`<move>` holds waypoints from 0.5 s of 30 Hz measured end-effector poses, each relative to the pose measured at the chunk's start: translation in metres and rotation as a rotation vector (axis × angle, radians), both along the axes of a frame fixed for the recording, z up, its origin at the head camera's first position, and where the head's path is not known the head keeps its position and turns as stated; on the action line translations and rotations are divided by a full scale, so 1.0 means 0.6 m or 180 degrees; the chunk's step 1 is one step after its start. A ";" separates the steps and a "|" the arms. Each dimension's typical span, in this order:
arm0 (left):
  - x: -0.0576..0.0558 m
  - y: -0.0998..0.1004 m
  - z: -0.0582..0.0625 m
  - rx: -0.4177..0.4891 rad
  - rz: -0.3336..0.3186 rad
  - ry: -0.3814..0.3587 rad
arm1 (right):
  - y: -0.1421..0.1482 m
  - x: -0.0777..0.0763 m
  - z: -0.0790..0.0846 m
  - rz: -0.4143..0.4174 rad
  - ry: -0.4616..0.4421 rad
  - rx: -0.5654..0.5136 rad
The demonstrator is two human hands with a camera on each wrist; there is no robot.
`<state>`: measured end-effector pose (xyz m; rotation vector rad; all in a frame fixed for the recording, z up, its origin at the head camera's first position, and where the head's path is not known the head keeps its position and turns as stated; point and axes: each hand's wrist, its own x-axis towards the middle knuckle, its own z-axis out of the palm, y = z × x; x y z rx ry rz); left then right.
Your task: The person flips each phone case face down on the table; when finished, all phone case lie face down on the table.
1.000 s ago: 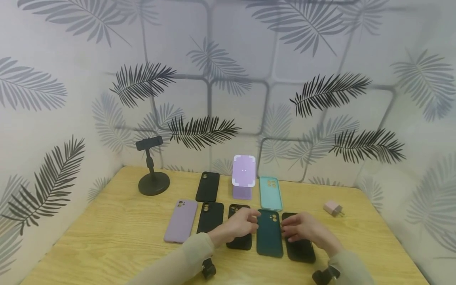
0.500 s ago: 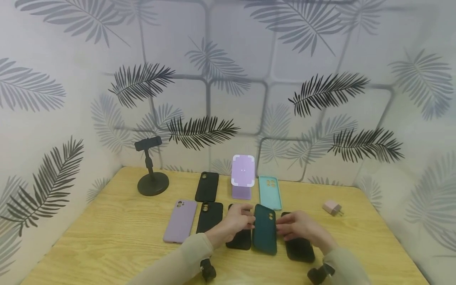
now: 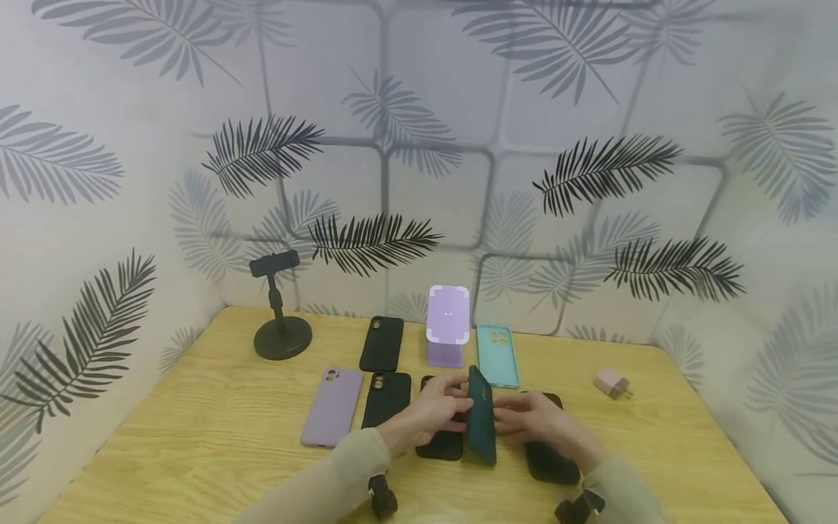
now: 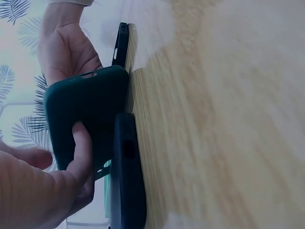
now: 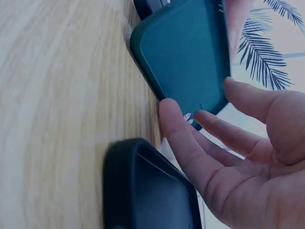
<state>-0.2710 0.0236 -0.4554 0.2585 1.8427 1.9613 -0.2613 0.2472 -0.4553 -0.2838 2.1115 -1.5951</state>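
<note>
Holding green phone case [image 3: 481,422] tipped nearly on edge at 5 o'clock in head view, low at tabletop [image 3: 196,437] | gripping lightly with left hand [image 3: 428,415], partly curled — holding rim with right hand [image 3: 540,422], half-curled | flanked by black case [image 3: 441,447] at 8 o'clock, second black case [image 3: 551,463] at 4 o'clock

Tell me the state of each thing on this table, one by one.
Dark green phone case, tilted up between left hand and right hand
Lilac phone case, lying flat
Turquoise phone case, lying flat
Back black case, lying flat
Front-left black case, lying flat
Middle black case, flat, partly hidden
Right black case, flat, hollow side up
Lilac stand, upright, holding nothing
Black stand, upright, holding nothing
Pink plug, unplugged, prongs out
</note>
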 end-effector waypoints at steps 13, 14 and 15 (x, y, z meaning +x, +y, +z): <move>0.007 0.012 -0.008 -0.0146 -0.0207 0.0166 | -0.012 -0.002 -0.004 0.0006 -0.0118 -0.0229; 0.007 0.012 -0.008 -0.0175 -0.0242 0.0189 | -0.013 -0.002 -0.004 -0.0004 -0.0110 -0.0236; 0.007 0.012 -0.008 -0.0200 -0.0270 0.0198 | -0.013 -0.002 -0.005 -0.0019 -0.0100 -0.0241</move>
